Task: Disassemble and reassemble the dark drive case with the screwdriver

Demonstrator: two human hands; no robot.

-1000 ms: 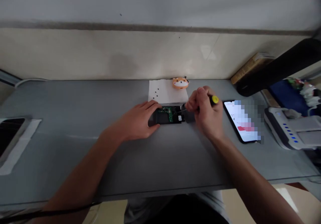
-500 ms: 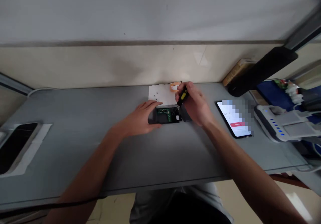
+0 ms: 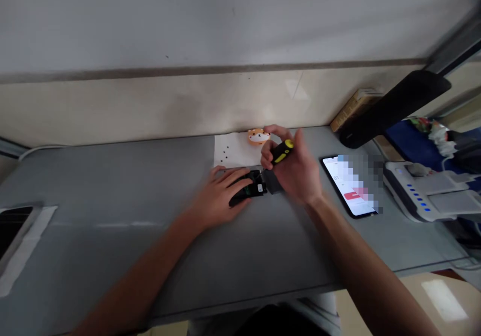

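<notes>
My right hand [image 3: 296, 168] grips a black and yellow screwdriver [image 3: 282, 151], whose thin shaft slants down to the left onto a small black device [image 3: 253, 189] with a circuit board inside. Over the left part of this device lies my left hand [image 3: 221, 195], its fingers spread and pressing on it. Beside the device's right end rests a dark grey block [image 3: 273, 181], partly behind my right hand. Behind them, several tiny dark screws [image 3: 224, 153] lie on a white paper [image 3: 236, 148], and an orange and white animal-face item [image 3: 258, 137] sits at its back edge.
A lit phone [image 3: 349, 188] lies right of my right hand. Farther right are a white power strip [image 3: 417, 195] with blue lights, a black cylinder [image 3: 394, 108] and a box [image 3: 355, 108] against the wall. A dark-screened device [image 3: 13, 230] rests on paper at the far left.
My left hand has moved right, further over the device, covering more of its board. My right hand has turned, so the screwdriver handle leans more to the right. The camera view has shifted slightly.
</notes>
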